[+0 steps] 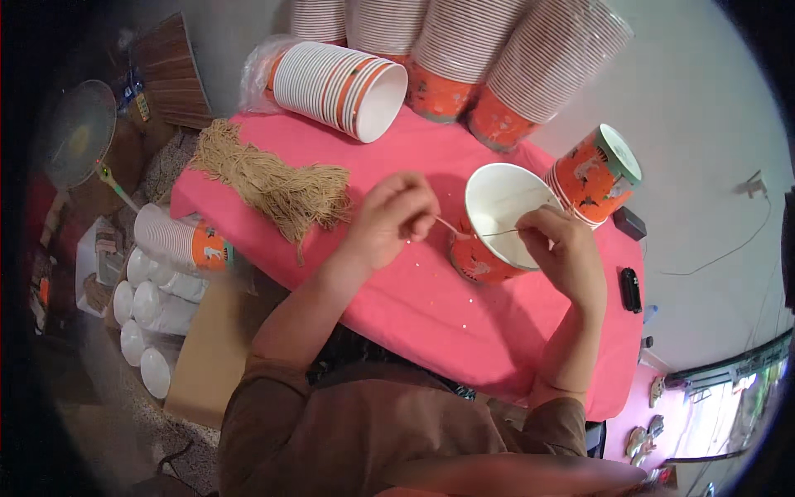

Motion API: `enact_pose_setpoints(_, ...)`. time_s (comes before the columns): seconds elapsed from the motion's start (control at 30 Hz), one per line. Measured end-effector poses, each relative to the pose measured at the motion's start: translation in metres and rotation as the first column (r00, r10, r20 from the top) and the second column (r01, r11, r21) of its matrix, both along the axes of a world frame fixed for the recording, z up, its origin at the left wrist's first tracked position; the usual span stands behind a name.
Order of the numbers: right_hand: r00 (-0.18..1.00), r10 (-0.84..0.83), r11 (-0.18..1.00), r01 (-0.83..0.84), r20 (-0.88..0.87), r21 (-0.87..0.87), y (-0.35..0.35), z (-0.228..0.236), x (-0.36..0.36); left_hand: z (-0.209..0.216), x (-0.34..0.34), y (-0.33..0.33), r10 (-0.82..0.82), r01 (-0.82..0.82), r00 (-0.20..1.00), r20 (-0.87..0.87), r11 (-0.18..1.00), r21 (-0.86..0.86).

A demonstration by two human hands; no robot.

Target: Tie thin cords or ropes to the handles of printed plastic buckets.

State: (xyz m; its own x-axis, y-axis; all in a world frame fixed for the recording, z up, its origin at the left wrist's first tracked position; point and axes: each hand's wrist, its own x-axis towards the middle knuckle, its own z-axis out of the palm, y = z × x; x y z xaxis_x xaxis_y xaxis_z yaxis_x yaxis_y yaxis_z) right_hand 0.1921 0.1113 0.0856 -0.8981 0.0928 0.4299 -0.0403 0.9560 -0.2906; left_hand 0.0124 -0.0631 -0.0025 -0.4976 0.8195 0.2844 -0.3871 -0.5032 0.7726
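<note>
A white paper bucket (495, 192) with an orange printed outside stands upright on the pink-covered table, its mouth open toward me. Across its near left rim runs a thin cord (499, 234), pale at the left end. My left hand (396, 217) is closed, left of the bucket, with the cord's left end at its fingertips. Over the bucket's right rim, my right hand (567, 248) pinches the other end of the cord. A loose bundle of tan cords (277, 184) lies on the table to the left.
Nested paper buckets (331, 87) lie on their side at the back, before tall wrapped stacks (455, 58). More upside-down buckets (592, 170) stand at right, near a black box (630, 224) and a black gadget (631, 290). Left of the table, wrapped cups (153, 302) fill a carton (215, 348).
</note>
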Motion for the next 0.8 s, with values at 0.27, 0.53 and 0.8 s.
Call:
enact_pose_setpoints(0.27,0.976,0.216,0.976,-0.216,-0.010,0.020,-0.013,0.013,-0.026,0.007,0.016,0.028,0.001,-0.053,0.976,-0.219,0.972,-0.230)
enact_pose_setpoints(0.53,0.983,0.181,0.982,-0.181,0.007,0.044,-0.010,0.001,-0.040,-0.001,0.028,0.026,-0.161,0.142,0.983,-0.092,0.972,-0.189)
enact_pose_setpoints(0.8,0.946,0.254,0.966,-0.257,-0.202,0.016,-0.016,-0.011,-0.030,-0.005,0.015,0.021,-0.209,0.227,0.970,0.125,0.962,-0.150)
